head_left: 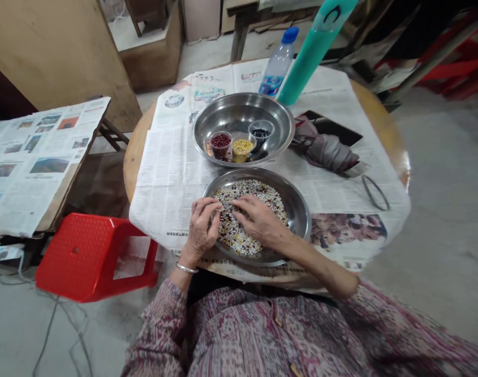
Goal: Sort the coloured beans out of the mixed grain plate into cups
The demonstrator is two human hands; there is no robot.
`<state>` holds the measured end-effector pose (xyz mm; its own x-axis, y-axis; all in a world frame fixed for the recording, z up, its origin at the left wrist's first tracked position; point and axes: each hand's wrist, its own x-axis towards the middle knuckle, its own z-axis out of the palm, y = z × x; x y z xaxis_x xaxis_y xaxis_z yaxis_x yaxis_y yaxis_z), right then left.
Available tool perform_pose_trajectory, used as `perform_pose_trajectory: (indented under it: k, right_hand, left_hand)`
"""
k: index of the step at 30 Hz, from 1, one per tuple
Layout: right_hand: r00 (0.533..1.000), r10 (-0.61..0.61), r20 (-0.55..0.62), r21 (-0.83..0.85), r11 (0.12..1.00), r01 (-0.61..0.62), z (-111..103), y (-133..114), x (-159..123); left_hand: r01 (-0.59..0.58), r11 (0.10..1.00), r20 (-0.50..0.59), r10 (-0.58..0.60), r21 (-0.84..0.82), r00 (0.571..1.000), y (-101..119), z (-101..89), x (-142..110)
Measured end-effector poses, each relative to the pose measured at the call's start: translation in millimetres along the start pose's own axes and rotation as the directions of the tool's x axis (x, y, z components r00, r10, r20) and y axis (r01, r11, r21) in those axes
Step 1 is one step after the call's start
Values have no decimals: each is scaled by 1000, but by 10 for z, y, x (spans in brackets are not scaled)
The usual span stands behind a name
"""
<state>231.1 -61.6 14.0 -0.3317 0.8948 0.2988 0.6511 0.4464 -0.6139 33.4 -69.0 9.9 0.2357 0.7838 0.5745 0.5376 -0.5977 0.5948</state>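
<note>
A steel basin (304,230) near me holds a layer of mixed white, yellow, red and black grains and beans (242,241). My left hand (203,225), with a silver bangle at the wrist, is over the basin's left rim. Its fingers are curled inward, and anything in them is too small to see. My right hand (260,220) reaches in from the right, low over the grains. The thumb and fingers bend together in a pinch, their tips partly hidden. Behind stands a second steel basin (242,104) with clear cups of red beans (221,144), yellow grains (242,149) and black beans (260,132).
Newspaper (164,183) covers the round table. At the back stand a plastic bottle (280,63) with a blue cap and a tall teal bottle (315,57). A folded grey umbrella (329,149) lies right. A red stool (81,256) and a paper-covered table (46,162) are left.
</note>
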Motion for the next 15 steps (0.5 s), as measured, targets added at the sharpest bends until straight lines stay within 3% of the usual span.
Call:
perform_pose_trajectory:
  k: [4,8,12,15]
  right_hand:
    - [995,-77,62,170,983,66,70,-358,-158]
    - [992,-80,99,177,982,61,178,-495,-311]
    - [994,-51,94,95,995,42,199,-327,-309]
    - [999,7,39,5,1000,-8,29,-34,-217]
  left_hand:
    - [22,999,-30,-23,-38,999,-11,4,-11]
    - [38,998,-26,-40,-58,999,-27,12,-17]
    - [45,998,-25,-46,-54,999,-27,18,-17]
    - [59,997,-14,-59,-48,998,-24,22,-16]
